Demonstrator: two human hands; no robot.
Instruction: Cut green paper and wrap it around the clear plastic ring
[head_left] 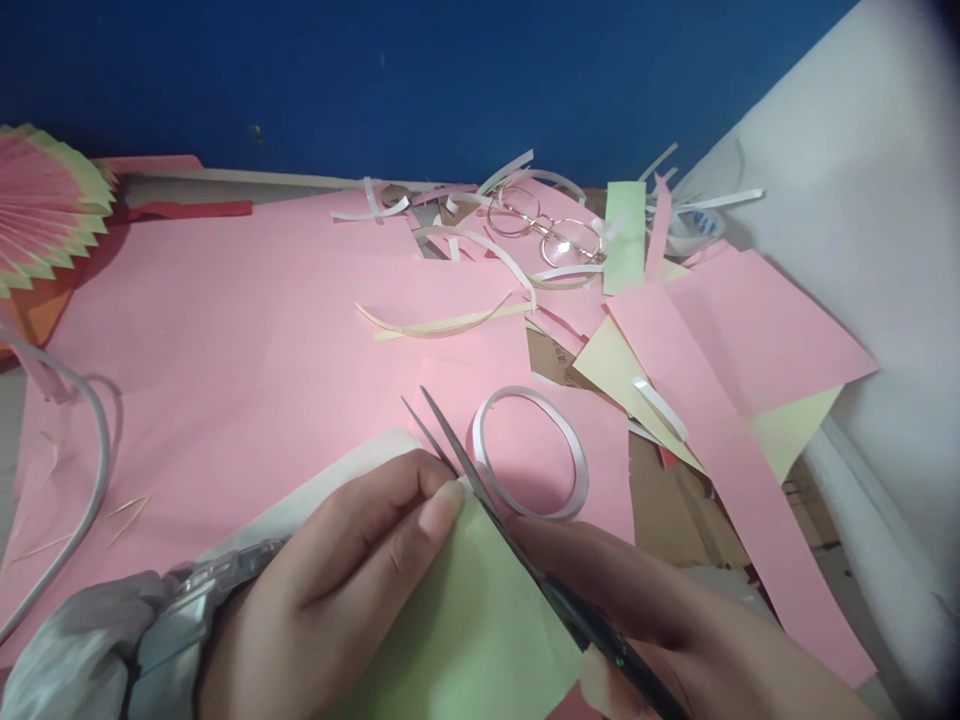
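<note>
My left hand (375,550) pinches the upper corner of a light green sheet of paper (480,610) between thumb and forefinger. Around the black handles of a pair of scissors (517,545) my right hand (637,610) is closed. The slim blades point up and to the left, slightly apart, and cross close by my left thumb at the paper's corner. A small white bit shows there, too small to name. Just beyond the blades a roll of narrow white tape (581,465) lies on pink paper (300,350).
Wire-rimmed glasses (540,228) lie among curled strips at the back. Loose pink strips (735,440) and yellow paper (787,430) cover the right. A pleated pink-and-green paper fan (45,210) and a grey cable (101,450) are on the left. A blue wall (375,90) stands behind.
</note>
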